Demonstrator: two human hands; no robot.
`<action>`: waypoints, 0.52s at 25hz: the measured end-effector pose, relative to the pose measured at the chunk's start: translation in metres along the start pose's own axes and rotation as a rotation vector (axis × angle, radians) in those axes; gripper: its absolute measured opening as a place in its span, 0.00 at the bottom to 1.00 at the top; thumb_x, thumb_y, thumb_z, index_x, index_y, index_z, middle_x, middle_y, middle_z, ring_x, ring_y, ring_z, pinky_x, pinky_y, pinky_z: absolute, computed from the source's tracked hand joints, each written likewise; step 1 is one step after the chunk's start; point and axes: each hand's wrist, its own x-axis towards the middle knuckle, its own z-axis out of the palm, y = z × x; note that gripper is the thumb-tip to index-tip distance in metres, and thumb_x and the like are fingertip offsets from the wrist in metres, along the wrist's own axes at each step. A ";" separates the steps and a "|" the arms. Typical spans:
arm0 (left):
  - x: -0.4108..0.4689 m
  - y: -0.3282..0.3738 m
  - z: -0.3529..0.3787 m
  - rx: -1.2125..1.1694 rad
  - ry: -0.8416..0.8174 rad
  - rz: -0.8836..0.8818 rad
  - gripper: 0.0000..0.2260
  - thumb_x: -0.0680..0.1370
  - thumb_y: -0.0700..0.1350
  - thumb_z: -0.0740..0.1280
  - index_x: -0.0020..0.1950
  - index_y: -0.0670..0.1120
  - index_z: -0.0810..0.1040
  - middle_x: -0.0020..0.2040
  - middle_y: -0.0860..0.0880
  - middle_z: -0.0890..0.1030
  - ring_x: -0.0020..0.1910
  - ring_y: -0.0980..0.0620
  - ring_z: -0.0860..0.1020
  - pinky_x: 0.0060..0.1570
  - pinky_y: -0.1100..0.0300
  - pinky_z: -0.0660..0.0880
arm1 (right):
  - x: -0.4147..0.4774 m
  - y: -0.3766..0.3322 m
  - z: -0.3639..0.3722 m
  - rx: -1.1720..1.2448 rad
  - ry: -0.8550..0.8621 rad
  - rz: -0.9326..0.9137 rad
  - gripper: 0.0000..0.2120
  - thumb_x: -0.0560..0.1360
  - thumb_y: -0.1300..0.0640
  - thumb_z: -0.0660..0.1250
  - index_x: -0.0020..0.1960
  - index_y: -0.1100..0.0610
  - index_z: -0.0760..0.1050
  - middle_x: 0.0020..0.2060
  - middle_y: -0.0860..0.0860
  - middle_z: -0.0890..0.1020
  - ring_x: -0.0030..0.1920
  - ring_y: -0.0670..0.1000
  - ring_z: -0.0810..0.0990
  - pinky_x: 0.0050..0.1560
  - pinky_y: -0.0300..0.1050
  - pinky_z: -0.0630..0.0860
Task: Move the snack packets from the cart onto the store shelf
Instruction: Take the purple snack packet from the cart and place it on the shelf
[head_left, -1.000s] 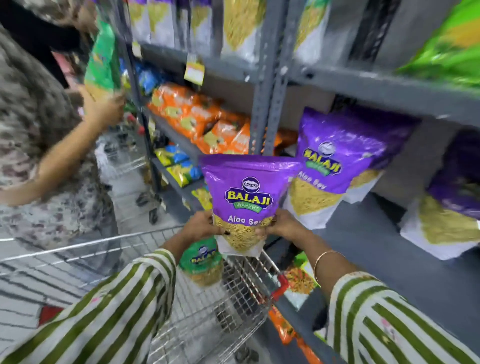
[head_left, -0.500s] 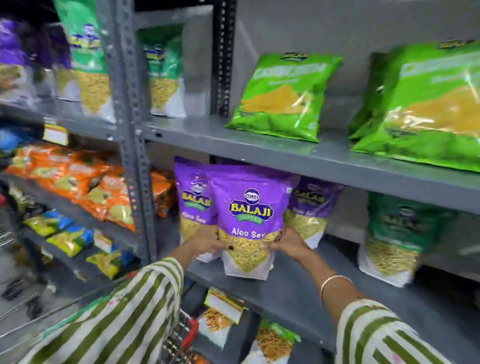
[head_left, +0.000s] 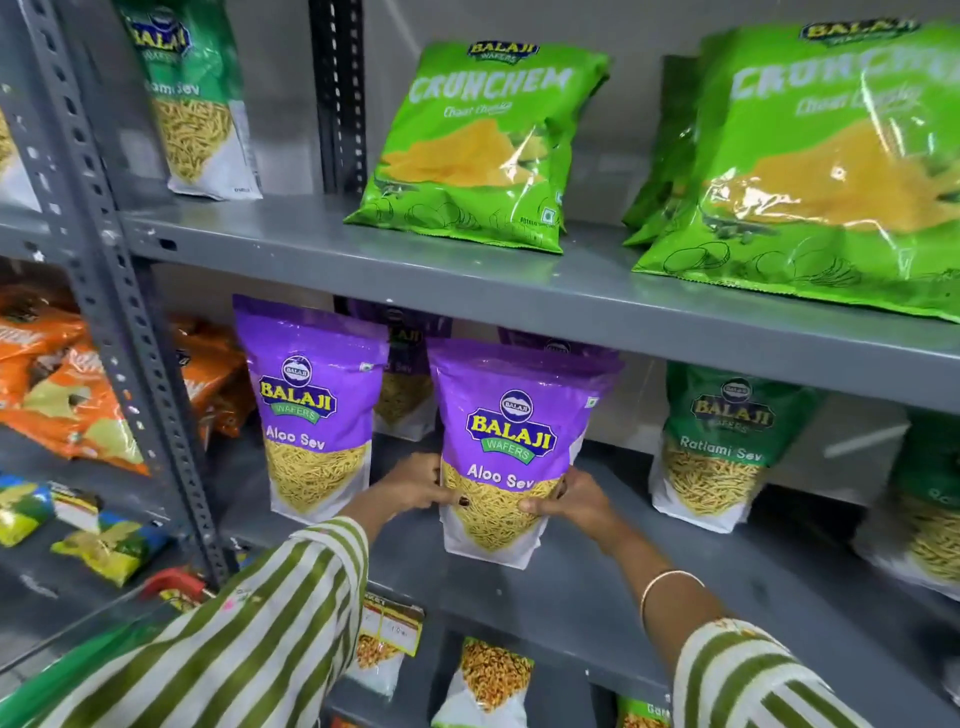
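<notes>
Grey steel racking fills my view, and the middle shelf is my landmark. Both hands grasp one purple Aloo Sev packet low on its sides: my left hand pinches its left edge, my right hand cups the right, thumbs across the clear window. Holding it near the base keeps the tall pouch upright and label-forward. Its bottom sits on or just above the shelf deck, near the front edge; I cannot tell whether it bears weight yet.

Left of it on that shelf stands a matching purple packet, with more purple ones behind. I judge I am lining this one up as the next facing in the same row. Right of it on the shelf stand green Ratlami Sev packets. Above the shelf, Crunchem bags lean back.

The cart is out of sight, apart perhaps from a red piece low at the left.
</notes>
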 end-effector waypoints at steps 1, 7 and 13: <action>-0.003 0.002 0.000 0.002 -0.016 -0.021 0.17 0.70 0.41 0.72 0.56 0.44 0.73 0.57 0.45 0.80 0.51 0.54 0.77 0.46 0.60 0.73 | 0.001 -0.001 0.000 0.005 -0.034 0.011 0.24 0.65 0.72 0.71 0.60 0.64 0.72 0.51 0.53 0.79 0.37 0.32 0.81 0.38 0.25 0.76; -0.040 0.000 -0.027 0.087 -0.131 -0.197 0.19 0.74 0.42 0.67 0.63 0.44 0.68 0.60 0.43 0.77 0.59 0.45 0.76 0.49 0.56 0.71 | 0.005 -0.017 -0.014 -0.507 -0.344 0.614 0.32 0.60 0.43 0.75 0.55 0.63 0.73 0.44 0.56 0.81 0.38 0.50 0.81 0.33 0.42 0.81; -0.127 -0.092 -0.098 0.234 -0.073 -0.465 0.08 0.77 0.42 0.61 0.53 0.41 0.75 0.50 0.43 0.80 0.50 0.44 0.79 0.37 0.57 0.74 | 0.021 -0.049 0.099 -0.749 -0.940 0.746 0.16 0.74 0.43 0.59 0.39 0.54 0.71 0.36 0.49 0.80 0.32 0.46 0.81 0.32 0.41 0.79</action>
